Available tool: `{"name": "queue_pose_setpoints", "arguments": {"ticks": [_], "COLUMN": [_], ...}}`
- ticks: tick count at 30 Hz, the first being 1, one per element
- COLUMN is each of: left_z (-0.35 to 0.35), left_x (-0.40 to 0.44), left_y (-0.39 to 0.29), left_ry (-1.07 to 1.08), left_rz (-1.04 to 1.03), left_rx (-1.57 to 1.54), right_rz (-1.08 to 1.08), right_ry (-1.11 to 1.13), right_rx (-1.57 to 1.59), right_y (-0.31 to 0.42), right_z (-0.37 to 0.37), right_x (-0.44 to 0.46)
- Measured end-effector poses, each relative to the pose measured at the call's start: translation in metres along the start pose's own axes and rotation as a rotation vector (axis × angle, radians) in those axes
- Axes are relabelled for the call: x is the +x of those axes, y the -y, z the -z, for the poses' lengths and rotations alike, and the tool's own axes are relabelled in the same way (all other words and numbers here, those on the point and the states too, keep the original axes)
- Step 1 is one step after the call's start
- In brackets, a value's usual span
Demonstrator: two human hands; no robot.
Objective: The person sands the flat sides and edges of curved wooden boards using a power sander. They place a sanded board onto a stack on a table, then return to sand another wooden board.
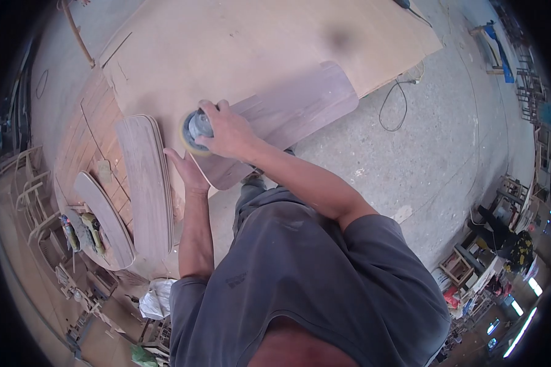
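Note:
A long wooden board with rounded ends (300, 110) lies across the edge of a large pale sheet-topped table (239, 43). My right hand (228, 131) is closed around a round power sander (197, 127), whose yellowish pad rests at the board's left end. Against that same end, below the sander, my left hand (188, 171) is at the board's edge with its thumb spread; its fingers are partly hidden. Just left of it stands a stack of curved wooden boards (146, 183).
Farther left lie more curved boards (107, 214) and hand tools (92, 232). A cable loop (393, 109) is on the concrete floor (434, 134). Wooden chair frames (33, 189) stand at the far left. At the lower right is a person in dark clothing (508, 244).

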State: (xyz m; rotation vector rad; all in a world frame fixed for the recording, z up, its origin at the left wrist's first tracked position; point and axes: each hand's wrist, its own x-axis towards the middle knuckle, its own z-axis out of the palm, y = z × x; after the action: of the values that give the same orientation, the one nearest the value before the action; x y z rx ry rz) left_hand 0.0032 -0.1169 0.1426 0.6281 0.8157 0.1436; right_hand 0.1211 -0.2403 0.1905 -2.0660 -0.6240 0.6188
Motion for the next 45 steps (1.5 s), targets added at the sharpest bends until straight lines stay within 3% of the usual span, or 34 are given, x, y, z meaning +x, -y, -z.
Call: {"name": "queue_pose_setpoints", "arguments": {"ticks": [6, 12, 15, 18, 27, 34, 40, 45], "left_z": [-0.007, 0.000, 0.002, 0.009, 0.011, -0.007, -0.010, -0.027], "left_x": [-0.001, 0.013, 0.016, 0.022, 0.035, 0.025, 0.020, 0.015], "left_y": [-0.002, -0.003, -0.005, 0.001, -0.001, -0.005, -0.004, -0.010], "left_ry": [0.050, 0.045, 0.111, 0.085, 0.016, -0.042, -0.049, -0.038], "left_rz": [0.011, -0.075, 0.030, 0.048, 0.043, -0.023, -0.037, -0.072], "left_rx": [-0.144, -0.042, -0.123, 0.148, 0.162, 0.277, 0.329, 0.375], "right_rz": [-0.026, 0.051, 0.001, -0.043, 0.063, -0.256, -0.401, -0.658], "right_ry": [-0.031, 0.058, -0.039, -0.063, -0.027, -0.179, -0.413, -0.543], "right_rx": [-0.019, 0.037, -0.025, -0.065, -0.016, -0.293, -0.543, -0.551], "right_y": [-0.029, -0.029, -0.047, -0.054, -0.043, -0.133, -0.239, -0.249], "right_z": [-0.003, -0.011, -0.013, -0.006, -0.010, 0.022, 0.104, 0.155], "right_x": [-0.025, -0.083, -0.084, -0.081, -0.102, -0.082, -0.083, -0.075]}}
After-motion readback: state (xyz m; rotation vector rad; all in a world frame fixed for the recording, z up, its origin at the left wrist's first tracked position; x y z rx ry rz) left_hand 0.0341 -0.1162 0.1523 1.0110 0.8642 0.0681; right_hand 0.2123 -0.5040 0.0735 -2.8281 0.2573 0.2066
